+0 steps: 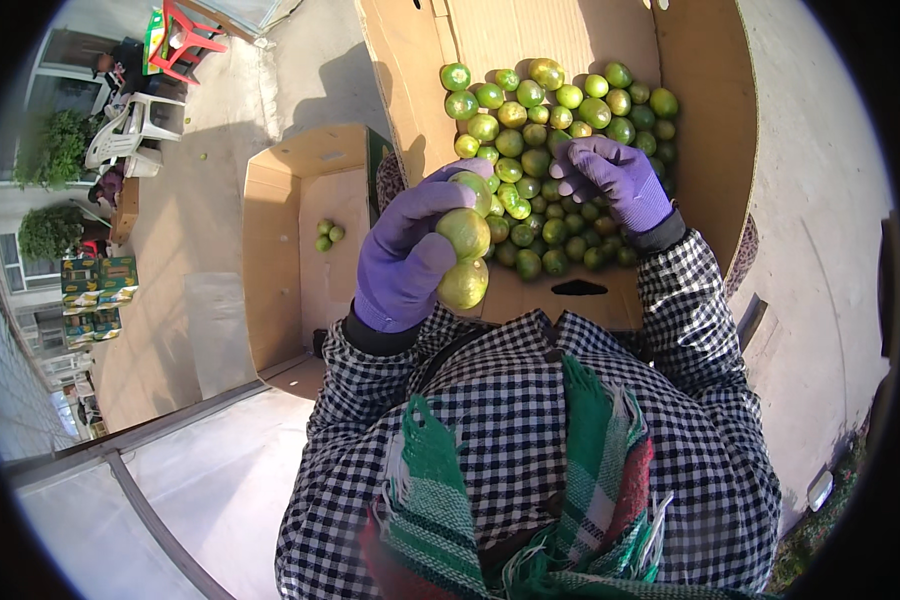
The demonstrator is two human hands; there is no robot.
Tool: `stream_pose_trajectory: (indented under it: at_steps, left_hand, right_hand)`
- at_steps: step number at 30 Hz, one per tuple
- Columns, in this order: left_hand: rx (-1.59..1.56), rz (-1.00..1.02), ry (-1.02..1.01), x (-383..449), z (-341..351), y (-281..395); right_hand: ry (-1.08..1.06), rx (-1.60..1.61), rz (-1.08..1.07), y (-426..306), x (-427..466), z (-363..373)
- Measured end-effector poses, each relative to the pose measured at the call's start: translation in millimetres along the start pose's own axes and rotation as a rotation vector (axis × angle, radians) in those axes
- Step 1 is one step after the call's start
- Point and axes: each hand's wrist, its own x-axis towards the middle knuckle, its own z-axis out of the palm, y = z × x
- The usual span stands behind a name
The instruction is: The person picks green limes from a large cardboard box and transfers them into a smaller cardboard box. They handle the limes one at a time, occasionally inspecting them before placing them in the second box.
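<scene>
My left hand (pixel 401 251), in a purple knitted glove, grips three round yellow-green fruits (pixel 463 234) stacked in a row between fingers and thumb. It is raised over the near left side of a large cardboard box (pixel 701 67). Many glossy green fruits (pixel 529 161), some tinged yellow or brown, cover the bottom of this box. Over the right part of them is my right hand (pixel 611 176), gloved the same way, its fingers bent down towards the fruits. A green fruit (pixel 559 139) lies by its fingertips; whether the hand grips anything is hidden.
A smaller open carton (pixel 274 202) stands left of the large box, with three green fruits (pixel 329 235) inside. Further left are white plastic chairs (pixel 131 135), a red chair (pixel 187 41), stacked printed cartons (pixel 99 296) and people (pixel 124 67). A pale panel with a frame (pixel 195 465) lies lower left.
</scene>
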Motion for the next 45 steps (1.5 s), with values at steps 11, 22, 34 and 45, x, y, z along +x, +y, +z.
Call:
stream_pose_trajectory:
  at_steps: [11,22,34,45]
  left_hand:
    - [0.840,0.117,0.190,27.8,21.7,-138.7]
    - [-0.247,-0.400,0.403,18.6,6.1,-142.5]
    - [0.026,-0.430,0.326,13.4,3.2,-142.3]
    - [-0.182,-0.420,0.582,10.9,3.4,-150.6]
  right_hand:
    - [-0.130,-0.077,0.228,26.1,9.4,12.4]
    - [0.221,-0.855,-0.324,32.0,7.3,21.1]
    - [0.136,-0.598,-0.142,27.2,0.8,28.2]
    - [0.200,-0.650,-0.188,32.1,3.8,25.3]
